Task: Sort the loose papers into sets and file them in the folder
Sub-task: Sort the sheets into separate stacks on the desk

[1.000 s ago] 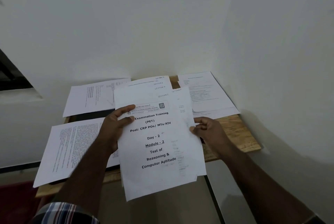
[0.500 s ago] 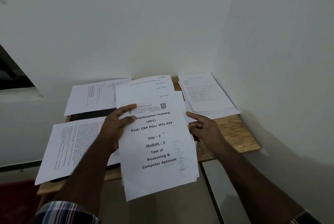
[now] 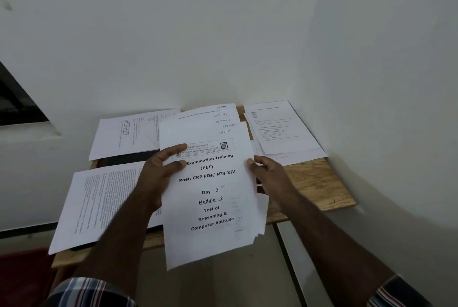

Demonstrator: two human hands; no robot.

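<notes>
I hold a stack of white papers point(image 3: 213, 197) upright-tilted above the near edge of a small wooden table point(image 3: 319, 182). Its top sheet reads "Examination Training (PET)". My left hand point(image 3: 158, 173) grips the stack's left edge, thumb across the front. My right hand point(image 3: 269, 173) pinches the right edge. Behind the top sheet, fanned sheets show handwritten section labels. Another pile of papers point(image 3: 282, 130) lies at the table's back right, a printed sheet point(image 3: 131, 133) at back left, and a text sheet point(image 3: 104, 202) at front left. A dark folder point(image 3: 128, 159) lies partly hidden beneath these sheets.
The table stands in a corner, with white walls close behind and to the right. A dark window opening point(image 3: 17, 101) is at the left. A red surface point(image 3: 22, 277) shows at the lower left, pale floor below the table.
My right hand shifted along the stack's right edge and now pinches it; the sheets behind the top page have been squared closer together. My left hand kept its grip.
</notes>
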